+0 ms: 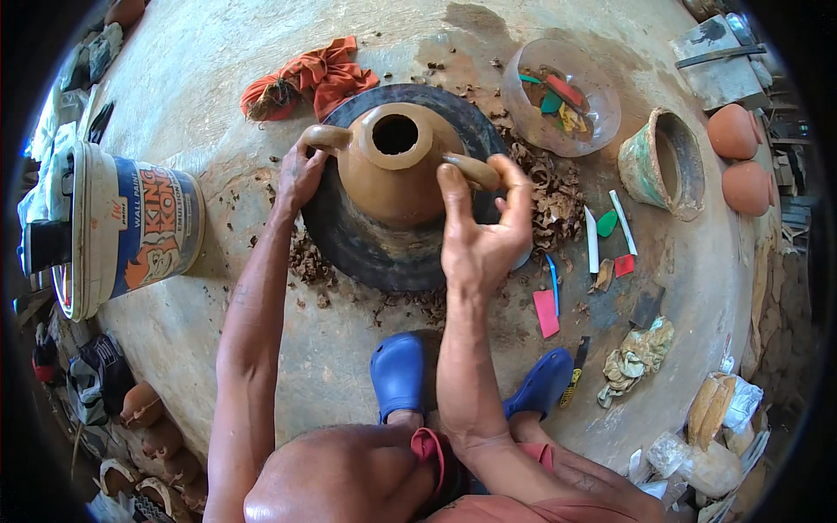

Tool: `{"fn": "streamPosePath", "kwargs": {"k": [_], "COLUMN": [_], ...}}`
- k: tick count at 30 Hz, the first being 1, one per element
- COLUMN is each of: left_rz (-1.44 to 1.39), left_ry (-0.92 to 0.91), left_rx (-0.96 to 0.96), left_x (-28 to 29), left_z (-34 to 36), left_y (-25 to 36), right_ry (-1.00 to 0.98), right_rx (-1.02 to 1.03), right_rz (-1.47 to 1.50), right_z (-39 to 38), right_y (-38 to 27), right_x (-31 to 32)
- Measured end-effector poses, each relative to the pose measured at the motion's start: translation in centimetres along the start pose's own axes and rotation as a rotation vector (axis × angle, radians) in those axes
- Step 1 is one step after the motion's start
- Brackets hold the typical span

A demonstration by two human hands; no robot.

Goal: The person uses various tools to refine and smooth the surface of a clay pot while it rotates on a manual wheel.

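Note:
A brown wet clay pot with a round dark mouth stands on a dark round turntable. From its left shoulder sticks out a stubby clay handle. My left hand has its fingers closed round the outer end of that handle. At the pot's right side, my right hand pinches a second clay handle between thumb and fingers. This handle's inner end lies against the pot wall; I cannot tell whether it is joined.
Clay scraps ring the turntable. A clear bowl of coloured scrapers, a pail, red clay pots and small tools lie right. A paint bucket lies left; an orange cloth is behind.

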State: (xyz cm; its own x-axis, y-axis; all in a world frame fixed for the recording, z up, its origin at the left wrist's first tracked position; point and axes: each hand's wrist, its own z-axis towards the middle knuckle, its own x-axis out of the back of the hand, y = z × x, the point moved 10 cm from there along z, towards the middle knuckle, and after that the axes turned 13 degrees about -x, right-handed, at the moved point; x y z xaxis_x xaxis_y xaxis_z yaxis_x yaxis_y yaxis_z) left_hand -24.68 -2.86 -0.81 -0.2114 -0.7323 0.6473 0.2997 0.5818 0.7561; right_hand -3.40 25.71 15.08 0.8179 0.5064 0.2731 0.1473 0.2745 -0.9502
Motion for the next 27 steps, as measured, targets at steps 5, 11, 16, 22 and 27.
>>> {"fn": "streamPosePath", "kwargs": {"k": [5,11,16,22,27], "left_rz": [-0.036,0.087,0.288,0.034,-0.124], "left_ry": [0.035,0.015,0.502,0.844,0.867], "left_rx": [0.033,-0.130,-0.393,-0.179,0.254], "left_x": [-0.3,-0.1,4.1,7.1,1.8], "left_z": [0.1,2.2,5.3,-0.5,-15.1], "left_y": [0.8,0.1,5.4,4.3,4.4], "right_ry": [-0.076,0.121,-0.091,-0.251,-0.447], "right_rx": [-0.339,-0.554,-0.042,0.215,0.895], "right_rz": [0.278,0.217,0.333,-0.107,-0.238], "right_z": [1.3,1.9,4.1,4.5,-0.6], "right_y": [2.3,7.1,2.7,-4.6,-12.6], "right_x": [-0.3,4.6,5.5,6.0,1.2]}}
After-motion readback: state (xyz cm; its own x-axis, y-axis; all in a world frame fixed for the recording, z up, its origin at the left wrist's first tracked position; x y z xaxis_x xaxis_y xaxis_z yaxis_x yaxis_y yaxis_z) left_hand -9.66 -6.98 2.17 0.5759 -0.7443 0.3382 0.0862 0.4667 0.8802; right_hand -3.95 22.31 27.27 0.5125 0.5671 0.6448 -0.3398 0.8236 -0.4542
